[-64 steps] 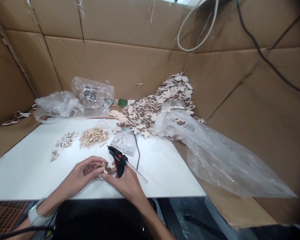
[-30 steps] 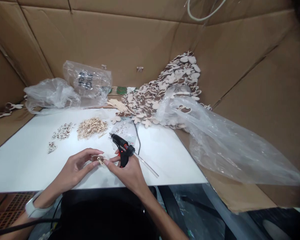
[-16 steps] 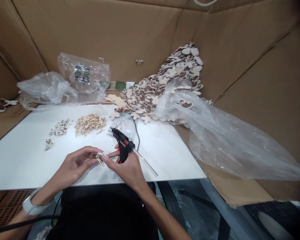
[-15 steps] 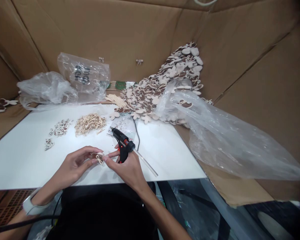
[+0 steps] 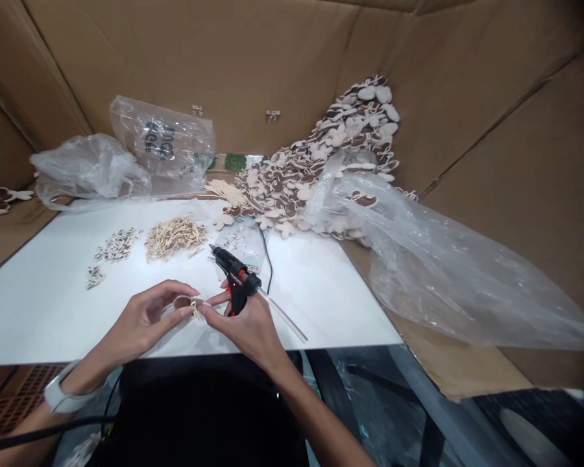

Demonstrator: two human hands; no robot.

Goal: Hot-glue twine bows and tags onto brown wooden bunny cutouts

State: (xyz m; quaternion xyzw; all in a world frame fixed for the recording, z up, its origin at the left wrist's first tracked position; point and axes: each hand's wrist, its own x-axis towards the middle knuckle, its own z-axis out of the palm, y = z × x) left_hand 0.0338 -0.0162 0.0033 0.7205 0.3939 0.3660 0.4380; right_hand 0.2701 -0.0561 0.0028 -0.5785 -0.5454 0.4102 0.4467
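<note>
Between both hands, low over the near part of the white table (image 5: 316, 311), is a small brown and cream felt piece (image 5: 182, 301) with a cream string bow on it. My left hand (image 5: 148, 321) is closed, pinching the piece between thumb and fingers from the left. My right hand (image 5: 248, 327) holds a black hot glue gun (image 5: 238, 279) in its palm, the nozzle pointing away to the upper left and a clear glue stick (image 5: 283, 316) jutting out behind. Its thumb and forefinger also touch the right side of the felt piece.
A heap of cream bows (image 5: 175, 237) and small patterned bits (image 5: 118, 246) lie left on the table. Brown and cream felt pieces (image 5: 292, 175) pile up at the back right, beside a large clear plastic bag (image 5: 433, 259). Crumpled bags (image 5: 92, 172) stand back left. Cardboard walls (image 5: 243, 58) surround everything.
The felt piece has tilted between the fingers, so more of its brown face shows and the bow hangs lower. Both hands keep their hold, and the glue gun has barely shifted.
</note>
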